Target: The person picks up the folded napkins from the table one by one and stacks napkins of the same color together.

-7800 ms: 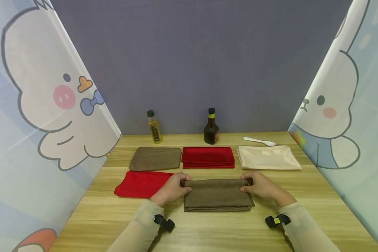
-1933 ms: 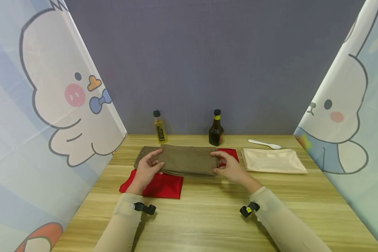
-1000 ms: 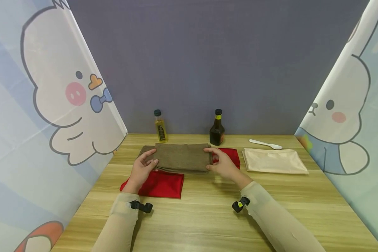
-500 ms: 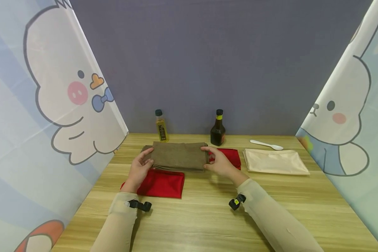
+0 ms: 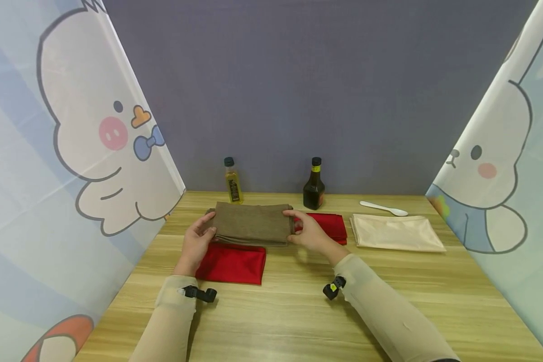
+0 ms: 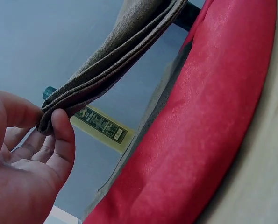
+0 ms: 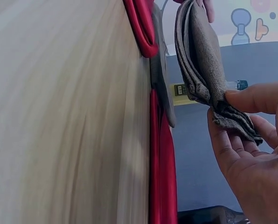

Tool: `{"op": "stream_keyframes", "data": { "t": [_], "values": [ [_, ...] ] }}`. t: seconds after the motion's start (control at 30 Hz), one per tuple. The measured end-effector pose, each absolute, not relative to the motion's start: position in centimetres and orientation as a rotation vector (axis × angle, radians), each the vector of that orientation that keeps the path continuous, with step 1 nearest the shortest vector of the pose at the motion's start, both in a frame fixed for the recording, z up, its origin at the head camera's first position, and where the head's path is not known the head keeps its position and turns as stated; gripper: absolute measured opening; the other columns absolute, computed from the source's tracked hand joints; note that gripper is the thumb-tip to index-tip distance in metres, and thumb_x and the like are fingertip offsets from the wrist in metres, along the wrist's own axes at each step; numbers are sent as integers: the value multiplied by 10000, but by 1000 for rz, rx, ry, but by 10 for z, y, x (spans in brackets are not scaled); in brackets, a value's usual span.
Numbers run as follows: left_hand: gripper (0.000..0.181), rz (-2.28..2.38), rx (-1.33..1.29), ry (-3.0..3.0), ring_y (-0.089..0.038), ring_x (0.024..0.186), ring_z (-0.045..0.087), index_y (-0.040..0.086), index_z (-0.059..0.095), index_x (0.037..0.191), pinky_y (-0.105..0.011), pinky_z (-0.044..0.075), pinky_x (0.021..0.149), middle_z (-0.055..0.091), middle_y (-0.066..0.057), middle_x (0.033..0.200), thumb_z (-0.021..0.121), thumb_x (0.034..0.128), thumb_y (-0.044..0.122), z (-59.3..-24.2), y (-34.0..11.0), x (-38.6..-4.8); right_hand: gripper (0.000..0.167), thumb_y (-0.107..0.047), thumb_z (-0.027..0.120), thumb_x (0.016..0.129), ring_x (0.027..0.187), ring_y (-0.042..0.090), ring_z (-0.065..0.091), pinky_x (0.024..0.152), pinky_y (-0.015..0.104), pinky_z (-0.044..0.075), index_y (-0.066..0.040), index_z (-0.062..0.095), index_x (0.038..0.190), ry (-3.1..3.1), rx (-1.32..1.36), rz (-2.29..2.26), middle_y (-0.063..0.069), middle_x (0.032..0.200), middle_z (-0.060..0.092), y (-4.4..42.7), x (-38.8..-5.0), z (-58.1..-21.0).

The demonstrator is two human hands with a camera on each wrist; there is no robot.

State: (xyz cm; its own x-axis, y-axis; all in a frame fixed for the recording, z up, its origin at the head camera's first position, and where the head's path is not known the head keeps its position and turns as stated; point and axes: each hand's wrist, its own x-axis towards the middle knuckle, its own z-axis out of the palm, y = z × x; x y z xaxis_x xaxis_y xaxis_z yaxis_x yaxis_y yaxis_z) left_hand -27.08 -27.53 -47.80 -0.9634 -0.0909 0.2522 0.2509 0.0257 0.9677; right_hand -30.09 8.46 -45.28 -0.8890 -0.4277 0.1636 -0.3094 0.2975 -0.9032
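A folded brown cloth [image 5: 253, 223] hangs level between both hands at the back left. My left hand [image 5: 196, 246] pinches its left end between thumb and fingers, as the left wrist view also shows. At the opposite end my right hand [image 5: 312, 234] pinches the layers the same way. Both wrist views show this cloth raised off the table, above a second folded brown cloth [image 7: 162, 79] that the head view mostly hides. Nearer the person lies a folded red cloth [image 5: 235, 264], partly behind the left hand. Another red cloth [image 5: 328, 226] lies behind the right hand, partly covered.
A cream cloth [image 5: 395, 232] lies folded at the right, with a white spoon [image 5: 384, 208] behind it. A yellow oil bottle [image 5: 233, 183] and a dark sauce bottle [image 5: 314, 186] stand along the back. Printed curtains flank the wooden table [image 5: 298, 311].
The held brown cloth has come up from the front middle of the table and gone back and left, over the other brown cloth. Lately both hands drift slightly further left with it.
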Motion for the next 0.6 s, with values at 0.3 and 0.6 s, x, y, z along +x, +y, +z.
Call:
{"op": "stream_keyframes", "data": {
  "t": [0.3, 0.6],
  "values": [
    [473, -2050, -143, -2010, -57, 882, 603, -10, 529, 1503, -223, 560, 731, 474, -160, 1536, 556, 1038, -91, -482, -282, -273, 779, 147, 792, 824, 904, 227, 663, 747, 333, 591, -145, 552, 1505, 2472, -708, -1644, 160, 1273, 602, 73, -308, -458],
    [469, -2106, -97, -1938, -63, 976, 619, -41, 507, 1508, -214, 552, 737, 460, -169, 1574, 543, 1043, -93, -484, -287, -274, 792, 193, 762, 815, 855, 215, 660, 696, 316, 585, -126, 542, 1506, 2436, -694, -1680, 175, 1163, 627, 62, -310, -463]
  ]
}}
